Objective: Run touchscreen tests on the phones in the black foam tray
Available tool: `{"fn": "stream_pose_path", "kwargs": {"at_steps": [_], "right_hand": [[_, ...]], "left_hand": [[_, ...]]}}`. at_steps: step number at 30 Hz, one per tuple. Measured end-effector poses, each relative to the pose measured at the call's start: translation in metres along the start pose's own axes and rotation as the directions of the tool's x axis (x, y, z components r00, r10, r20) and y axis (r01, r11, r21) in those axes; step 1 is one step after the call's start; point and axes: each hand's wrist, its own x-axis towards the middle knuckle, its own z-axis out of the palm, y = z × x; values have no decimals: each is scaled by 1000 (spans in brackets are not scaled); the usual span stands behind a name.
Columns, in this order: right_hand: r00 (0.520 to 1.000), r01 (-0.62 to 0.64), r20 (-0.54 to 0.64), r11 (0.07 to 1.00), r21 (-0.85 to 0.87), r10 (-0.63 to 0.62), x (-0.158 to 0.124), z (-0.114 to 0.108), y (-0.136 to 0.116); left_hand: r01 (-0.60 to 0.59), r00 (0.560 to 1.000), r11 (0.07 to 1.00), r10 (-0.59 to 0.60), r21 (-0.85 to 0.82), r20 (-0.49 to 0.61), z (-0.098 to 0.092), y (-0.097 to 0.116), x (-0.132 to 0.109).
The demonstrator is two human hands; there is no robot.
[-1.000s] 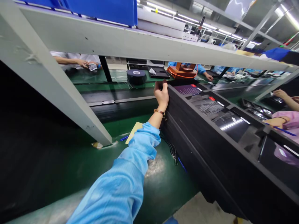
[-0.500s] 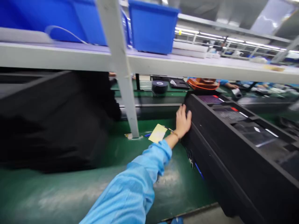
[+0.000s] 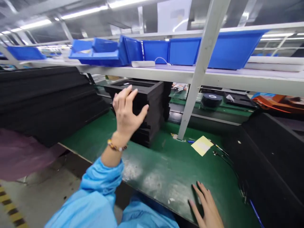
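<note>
My left hand is raised above the green table, fingers spread and holding nothing. It wears a bead bracelet and a light blue sleeve. Just beyond it stands a stack of black foam trays; I cannot tell if the fingers touch it. At the table's near edge, my right hand lies flat and open on the green surface. A tall stack of black trays stands at the right, apart from both hands.
A grey post rises from the table to a shelf carrying blue bins. A yellow note and thin cables lie near the post. Black foam sheets are piled at the left. A black tape roll sits behind.
My view has swung left. My left hand has left the end of the right-hand tray stack and risen in front of the middle stack. My right hand has come into view on the table.
</note>
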Motion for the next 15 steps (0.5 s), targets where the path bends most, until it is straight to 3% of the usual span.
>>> {"fn": "stream_pose_path", "kwargs": {"at_steps": [3, 6, 10, 13, 15], "right_hand": [[998, 48, 30, 999, -1, -48, 24, 9, -11], [1000, 23, -4, 999, 36, -23, 33, 15, -21], [991, -109, -62, 979, 173, 121, 33, 17, -23], [966, -210, -72, 914, 347, 250, 46, 10, -41], [955, -268, 28, 815, 514, 296, 68, -1, -73]], "left_hand": [[-97, 949, 994, 77, 52, 306, -19, -54, 49], [-149, 901, 989, 130, 13, 414, -23, -72, 66], [-202, 906, 979, 193, -16, 377, -43, -59, 60], [-289, 921, 957, 285, -23, 265, -87, -37, 42], [-407, 890, 912, 409, -55, 201, -129, -18, 24]]}}
